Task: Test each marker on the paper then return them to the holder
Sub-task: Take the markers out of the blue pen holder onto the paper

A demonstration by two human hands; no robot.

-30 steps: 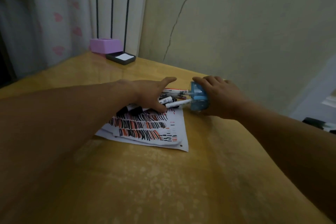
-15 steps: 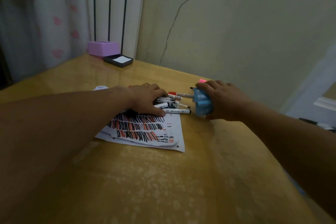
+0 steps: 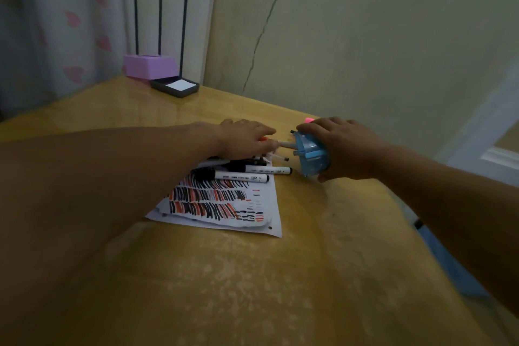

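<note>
grips the holder [image 3: 311, 159] with the right hand [image 3: 346, 146], fingers curled over its upper side, thumb tucked beneath. holds it tipped on its side, mouth turned toward the left fingertips. pinches a marker [image 3: 285, 144] at the tips of the left hand [image 3: 247, 139], fingers bunched close and bent down, the marker's far end right at the holder's mouth. covers more pens under the left palm; cannot tell how many.

just on the near side of the left fingers: two loose markers [image 3: 241, 177] lying flat, side by side, across the top edge of the paper [image 3: 252, 215], black caps toward the left wrist, tips pointing at the holder. farther one overhanging the paper's right edge onto the table [image 3: 224, 289]. between those tips and the right thumb, only a narrow strip of bare wood.

below the left wrist, rows of black and red strokes on stacked sheets, corners uneven.

beyond the right fingers, a pink thing [image 3: 309, 120], mostly hidden, close to the table's far edge and the wall. outward of the right wrist, the table's right edge, near.

toward the body from both hands, past the paper's lower edge, a broad stretch of bare tabletop.

far beyond the left knuckles, well apart: a purple box [image 3: 150, 66] and a dark tray [image 3: 175, 86] with a white pad, just beside each other at the far corner by the curtain.
</note>
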